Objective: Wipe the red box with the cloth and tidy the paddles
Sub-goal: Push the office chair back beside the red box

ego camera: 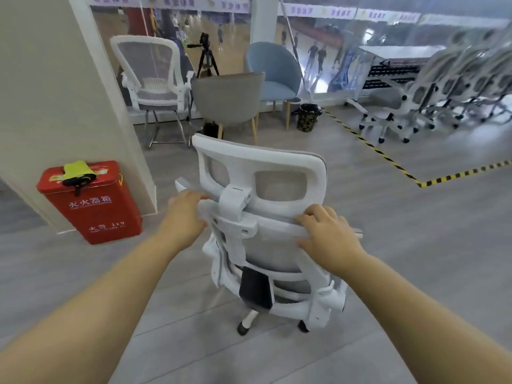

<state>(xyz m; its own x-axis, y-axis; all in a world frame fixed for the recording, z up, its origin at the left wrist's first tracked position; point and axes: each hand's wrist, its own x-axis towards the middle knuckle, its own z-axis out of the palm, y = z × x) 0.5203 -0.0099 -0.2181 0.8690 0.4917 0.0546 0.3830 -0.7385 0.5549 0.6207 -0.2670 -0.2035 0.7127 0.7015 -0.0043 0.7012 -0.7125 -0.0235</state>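
Obstacle, centre: white office chair point(263, 217), its back toward the person, both hands gripping its top rail — left hand point(184, 214), right hand point(327, 236). Free room: open grey floor point(415, 259) right of the chair; a floor strip between the chair and the red box point(94, 206). Box stands against a pillar point(69, 106); yellow cloth point(77, 167) and dark paddles point(79, 180) on its lid. Beyond: grey chair point(230, 98), blue chair point(274, 73), tripod point(206, 56).

The left hand's point(186, 210) fingers point(194, 195) vanish behind the chair back point(273, 236); the stacked chairs point(468, 76) blur together.
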